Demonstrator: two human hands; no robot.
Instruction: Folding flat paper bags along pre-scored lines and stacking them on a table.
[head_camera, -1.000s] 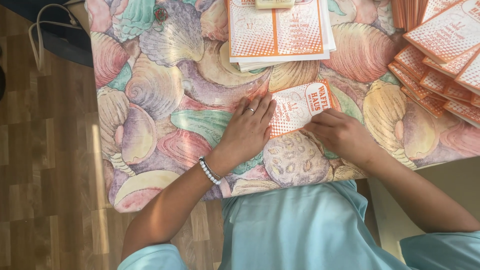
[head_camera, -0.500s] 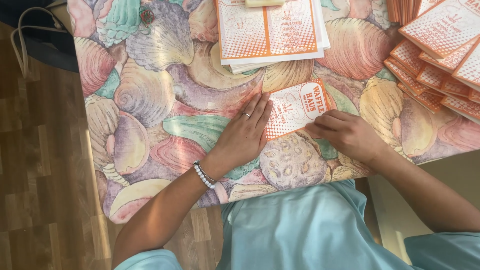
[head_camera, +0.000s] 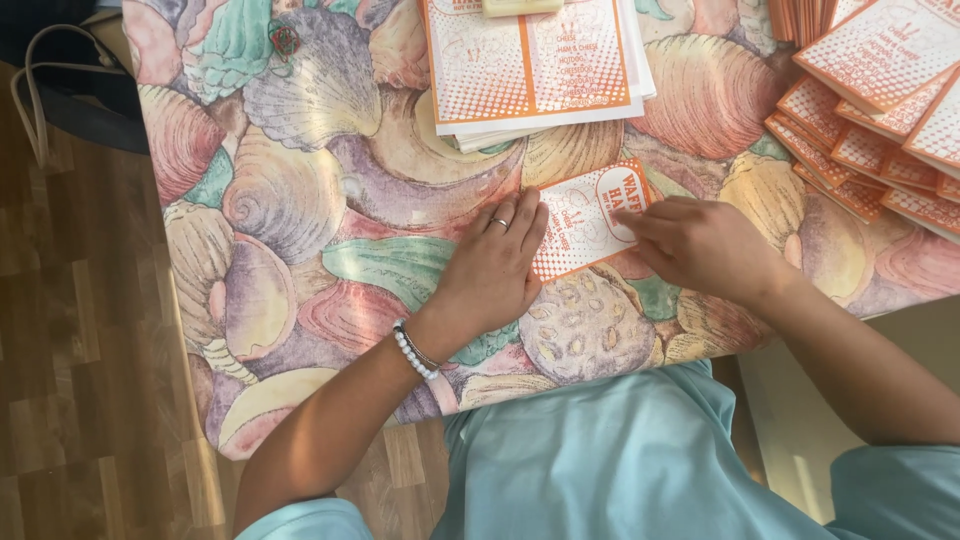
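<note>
An orange and white printed leaflet (head_camera: 590, 218), folded, lies on a table covered with a shell-patterned cloth (head_camera: 320, 200). My left hand (head_camera: 495, 268) rests flat on the leaflet's left edge, fingers together, with a ring and a bead bracelet. My right hand (head_camera: 700, 245) presses its fingertips onto the leaflet's right side.
A stack of unfolded orange leaflets (head_camera: 535, 65) lies just beyond the folded one. Several folded leaflets (head_camera: 880, 110) are fanned out at the right. A dark bag with a pale strap (head_camera: 60, 90) sits on the wooden floor at the left.
The view has shifted slightly. My left hand has slid along the leaflet's left edge; my right hand stays pressing on its right side.
</note>
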